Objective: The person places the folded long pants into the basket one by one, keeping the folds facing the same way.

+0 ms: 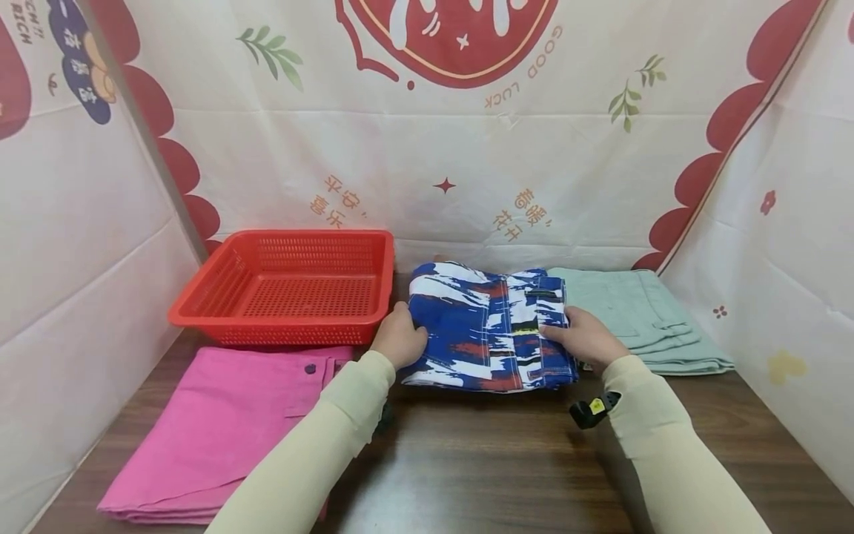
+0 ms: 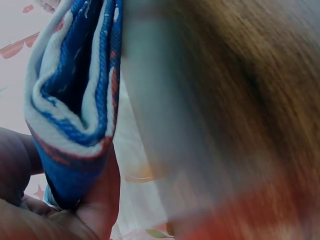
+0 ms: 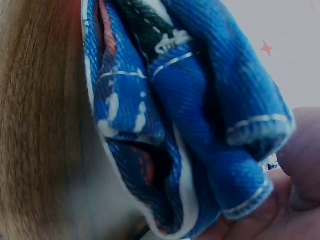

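Note:
Between both hands is a folded garment [image 1: 460, 334] of blue, white and red patterned cloth with visible seams. My left hand [image 1: 402, 337] grips its left edge, thumb on top. On the opposite edge my right hand [image 1: 587, 337] pinches the cloth, thumb over the upper side. In the left wrist view the folded layers [image 2: 75, 130] stand between thumb and fingers. The right wrist view has the stacked, stitched edges [image 3: 200, 130] of the garment close up, with the fingers beneath them at the lower right.
A red plastic basket [image 1: 287, 330] stands at the back left. In front of it lies folded pink clothing [image 1: 220, 423] with a button. Folded pale green clothing [image 1: 634, 304] lies at the right, partly behind the patterned garment. Printed cloth walls [image 1: 427, 148] enclose the wooden table [image 1: 467, 460].

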The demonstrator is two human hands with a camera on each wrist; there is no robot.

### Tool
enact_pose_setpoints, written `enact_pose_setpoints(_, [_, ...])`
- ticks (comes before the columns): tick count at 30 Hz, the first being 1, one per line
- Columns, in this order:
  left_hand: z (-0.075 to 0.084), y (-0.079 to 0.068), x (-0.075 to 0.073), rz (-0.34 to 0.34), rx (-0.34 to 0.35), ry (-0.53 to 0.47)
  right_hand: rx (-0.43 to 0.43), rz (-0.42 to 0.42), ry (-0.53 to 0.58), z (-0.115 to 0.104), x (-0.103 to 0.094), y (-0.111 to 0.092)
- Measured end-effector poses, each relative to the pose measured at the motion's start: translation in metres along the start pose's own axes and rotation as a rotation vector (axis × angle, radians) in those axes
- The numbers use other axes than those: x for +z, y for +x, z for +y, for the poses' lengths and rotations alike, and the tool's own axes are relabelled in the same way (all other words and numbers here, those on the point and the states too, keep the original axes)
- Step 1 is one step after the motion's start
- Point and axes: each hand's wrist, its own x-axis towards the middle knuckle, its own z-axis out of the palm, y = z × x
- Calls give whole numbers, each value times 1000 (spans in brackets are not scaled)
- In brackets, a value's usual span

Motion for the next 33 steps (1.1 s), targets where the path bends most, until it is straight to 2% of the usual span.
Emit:
enact_pose_setpoints(23, [4,-7,-21,-34,12,-70,-16,-18,51,-13,-6,-13])
enact_pose_setpoints(33, [4,-11,-41,-101,-33,-215,-54,-66,120,-18,-12,-20])
